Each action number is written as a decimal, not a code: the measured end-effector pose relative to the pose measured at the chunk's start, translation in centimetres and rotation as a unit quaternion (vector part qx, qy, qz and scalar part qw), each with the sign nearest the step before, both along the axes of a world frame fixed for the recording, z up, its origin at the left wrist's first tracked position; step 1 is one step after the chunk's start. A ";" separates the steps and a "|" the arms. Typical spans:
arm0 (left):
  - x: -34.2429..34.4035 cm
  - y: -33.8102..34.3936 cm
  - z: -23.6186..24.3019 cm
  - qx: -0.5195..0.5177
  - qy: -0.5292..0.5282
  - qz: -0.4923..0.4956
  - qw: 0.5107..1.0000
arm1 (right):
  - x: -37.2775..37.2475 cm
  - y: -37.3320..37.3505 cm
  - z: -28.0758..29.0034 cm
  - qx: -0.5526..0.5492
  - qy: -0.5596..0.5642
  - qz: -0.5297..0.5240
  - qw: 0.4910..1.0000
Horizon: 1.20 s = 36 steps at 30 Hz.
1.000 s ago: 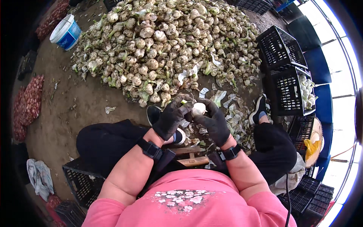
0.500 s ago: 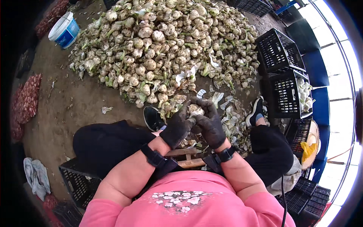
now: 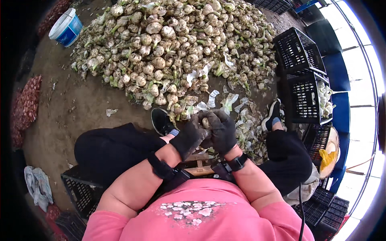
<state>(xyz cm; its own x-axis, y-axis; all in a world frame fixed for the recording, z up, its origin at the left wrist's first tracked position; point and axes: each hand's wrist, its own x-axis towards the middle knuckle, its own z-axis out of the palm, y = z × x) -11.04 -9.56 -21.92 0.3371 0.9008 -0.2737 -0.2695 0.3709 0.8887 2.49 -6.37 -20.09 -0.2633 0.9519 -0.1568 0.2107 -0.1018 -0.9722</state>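
Both hands, in dark grey gloves, meet between my knees around one garlic bulb (image 3: 206,123). My left hand (image 3: 189,136) is closed on the bulb's left side. My right hand (image 3: 222,131) wraps it from the right, its fingers curled over the top, so only a small pale patch of the bulb shows. Beyond the hands lies a big heap of dirty garlic bulbs (image 3: 159,62), some with green stem ends. Peeled white skins (image 3: 212,99) lie at the heap's near edge, just past my fingers.
Black plastic crates (image 3: 295,50) stand at the right; one holds cleaned white bulbs (image 3: 324,100). A white and blue bucket (image 3: 66,28) sits far left, near red mesh sacks (image 3: 27,108). Shed skins (image 3: 251,136) litter the ground by my right foot. A black crate (image 3: 80,193) stands lower left.
My right fingers have closed over the bulb, hiding most of it. Both hands are slightly nearer my body. A loose white skin now lies just past my fingers.
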 end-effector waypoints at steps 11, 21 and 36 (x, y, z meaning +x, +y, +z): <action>0.8 -0.4 -0.6 0.081 0.073 0.085 0.990 | 1.3 0.7 -0.6 -0.079 0.037 -0.135 0.987; 0.1 -0.8 -0.6 0.044 0.156 0.069 0.984 | 1.3 0.2 0.4 -0.043 -0.012 -0.007 0.999; -0.2 -0.9 0.1 0.168 0.255 0.074 0.949 | 1.5 0.5 -1.5 0.249 -0.241 0.078 0.935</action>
